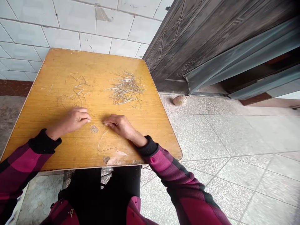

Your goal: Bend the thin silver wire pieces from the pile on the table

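Over the front middle of the wooden table, my right hand (119, 125) pinches one end of a thin bent wire (98, 144). The wire hangs or lies in a loose curve below the fingers, toward the table's front edge. My left hand (78, 118) is closed, thumb against the curled fingers, a short gap left of the right hand. Whether anything is between its fingertips is too small to make out. Just beyond the left hand are several scattered wires (79, 93). A tangled pile of thin wires (127, 89) lies farther back on the right.
The yellow-brown table (150, 131) has worn, chipped spots near its front edge. A white tiled wall (91, 40) stands behind it. At the right are a dark carved door (173, 53), a grey-green curtain (217, 72) and a ball (180, 100) on the tiled floor.
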### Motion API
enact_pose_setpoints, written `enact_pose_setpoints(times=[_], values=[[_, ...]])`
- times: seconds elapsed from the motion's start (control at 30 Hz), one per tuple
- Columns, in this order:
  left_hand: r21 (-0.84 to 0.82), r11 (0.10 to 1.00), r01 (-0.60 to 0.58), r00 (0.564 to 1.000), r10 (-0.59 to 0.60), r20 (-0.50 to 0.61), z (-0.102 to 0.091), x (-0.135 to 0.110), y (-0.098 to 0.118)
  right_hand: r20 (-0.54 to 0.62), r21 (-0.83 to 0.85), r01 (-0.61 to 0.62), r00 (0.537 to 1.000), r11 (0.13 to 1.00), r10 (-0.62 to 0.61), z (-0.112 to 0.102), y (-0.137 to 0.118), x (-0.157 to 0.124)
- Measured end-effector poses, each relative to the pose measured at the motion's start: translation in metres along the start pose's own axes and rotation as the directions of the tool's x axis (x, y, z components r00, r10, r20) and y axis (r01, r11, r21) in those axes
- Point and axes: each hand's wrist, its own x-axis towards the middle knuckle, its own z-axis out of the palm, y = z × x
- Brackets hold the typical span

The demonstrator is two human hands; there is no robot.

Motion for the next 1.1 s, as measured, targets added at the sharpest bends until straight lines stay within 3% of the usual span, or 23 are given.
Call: enact_pose_setpoints(times=[0.17,0.4,0.47,0.57,0.63,0.73,0.83,0.97,1.1], values=[[-0.065,0.996,0.069,0.987,-0.078,-0.142,0.001,-0.001,0.008,-0.032,-0.010,0.000,0.999,1.000,0.000,0.001,0.002,0.000],[-0.096,0.987,0.132,0.990,-0.135,-0.030,0.018,-0.001,0.024,-0.055,0.260,-0.103,0.991,0.960,0.121,0.001,0.000,0.003],[-0.107,0.982,0.153,0.986,-0.159,-0.058,0.018,-0.001,0.025,-0.013,0.406,-0.196,0.975,0.893,0.220,0.004,0.003,0.003],[-0.154,0.972,0.176,0.972,-0.197,-0.129,0.017,0.000,0.023,0.090,0.635,-0.318,0.935,0.704,0.342,0.007,0.006,0.003],[-0.235,0.948,0.213,0.954,-0.254,-0.161,0.018,0.000,0.022,0.116,0.722,-0.338,0.920,0.604,0.375,0.007,0.006,0.004],[-0.409,0.861,0.302,0.895,-0.404,-0.189,0.019,-0.001,0.021,0.085,0.780,-0.317,0.908,0.540,0.410,0.001,0.002,0.007],[-0.507,0.777,0.374,0.867,-0.487,-0.108,0.019,-0.001,0.024,0.022,0.800,-0.282,0.896,0.530,0.443,-0.006,-0.002,0.009],[-0.545,0.715,0.438,0.887,-0.444,0.130,0.020,-0.001,0.036,-0.042,0.809,-0.239,0.888,0.536,0.459,-0.011,-0.006,0.008],[-0.575,0.668,0.472,0.875,-0.437,0.211,0.021,0.000,0.049,-0.055,0.826,-0.222,0.883,0.519,0.466,-0.010,-0.010,0.008]])
